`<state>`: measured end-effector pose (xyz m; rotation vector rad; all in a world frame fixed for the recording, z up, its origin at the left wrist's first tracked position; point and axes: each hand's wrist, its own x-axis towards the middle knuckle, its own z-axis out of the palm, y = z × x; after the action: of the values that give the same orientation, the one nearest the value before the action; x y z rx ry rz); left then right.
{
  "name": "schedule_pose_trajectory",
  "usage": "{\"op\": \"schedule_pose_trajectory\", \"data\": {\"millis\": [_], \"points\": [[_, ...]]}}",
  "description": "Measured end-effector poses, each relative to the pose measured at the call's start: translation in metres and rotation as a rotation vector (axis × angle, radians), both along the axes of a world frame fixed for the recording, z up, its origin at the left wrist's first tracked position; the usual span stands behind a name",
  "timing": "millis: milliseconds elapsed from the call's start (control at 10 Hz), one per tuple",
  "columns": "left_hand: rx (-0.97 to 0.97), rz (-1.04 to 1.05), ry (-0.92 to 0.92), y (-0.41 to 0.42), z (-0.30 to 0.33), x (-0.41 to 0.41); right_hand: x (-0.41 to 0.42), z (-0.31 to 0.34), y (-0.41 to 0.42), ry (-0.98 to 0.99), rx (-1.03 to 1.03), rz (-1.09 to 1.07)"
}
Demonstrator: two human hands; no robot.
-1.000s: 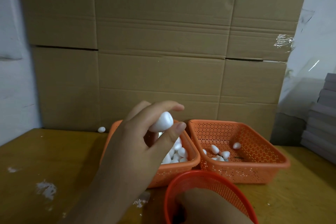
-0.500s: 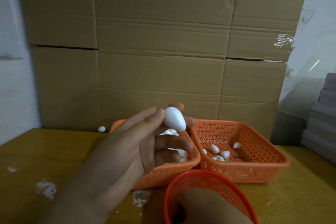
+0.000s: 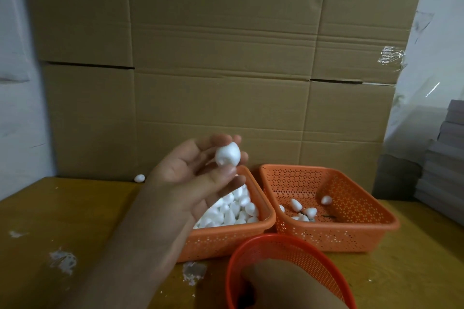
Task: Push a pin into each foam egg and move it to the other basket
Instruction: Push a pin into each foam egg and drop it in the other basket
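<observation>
Stacked cardboard boxes (image 3: 221, 63) wall off the back of our yellow-brown wooden table (image 3: 62, 221), and on it two orange perforated baskets sit side by side, touching or nearly so. We have the left basket (image 3: 261, 223) heaped with white foam eggs, while the right basket (image 3: 364, 228) holds only a handful, some with what look like dark pins in them. Nearer us stands a round red basket (image 3: 288, 246); our right hand (image 3: 288, 283) reaches down into it — its fingers are hidden, so we cannot tell whether they hold anything.

Our left hand (image 3: 190, 183) is raised above the left basket, palm turned toward us, with one foam egg (image 3: 228, 154) pinched between the thumb below and the fingertips behind. The egg sits at the very tips, clear of the palm, its blunt end facing us.

We judge the egg to be almost weightless, soft and easily dented — a light pinch across its widest part should do, leaving one end free for the pin. A stray egg (image 3: 139, 178) lies by the boxes.
</observation>
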<state>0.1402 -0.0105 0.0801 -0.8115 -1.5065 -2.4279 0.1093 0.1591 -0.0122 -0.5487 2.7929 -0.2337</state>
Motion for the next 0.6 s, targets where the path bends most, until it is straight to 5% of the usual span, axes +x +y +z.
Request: {"op": "schedule_pose_trajectory", "data": {"millis": [100, 300, 600], "points": [[-0.333, 0.341, 0.216, 0.0047, -0.0023, 0.0028, 0.0014, 0.0008, -0.0002, -0.004, -0.004, -0.004], [-0.64, 0.678, 0.347, 0.0073, -0.0036, 0.001, 0.003, 0.0039, -0.0027, -0.013, 0.007, 0.001], [-0.831, 0.828, 0.346, 0.0052, -0.0055, 0.0034, 0.0041, -0.001, -0.0001, -0.022, -0.029, 0.006]]}}
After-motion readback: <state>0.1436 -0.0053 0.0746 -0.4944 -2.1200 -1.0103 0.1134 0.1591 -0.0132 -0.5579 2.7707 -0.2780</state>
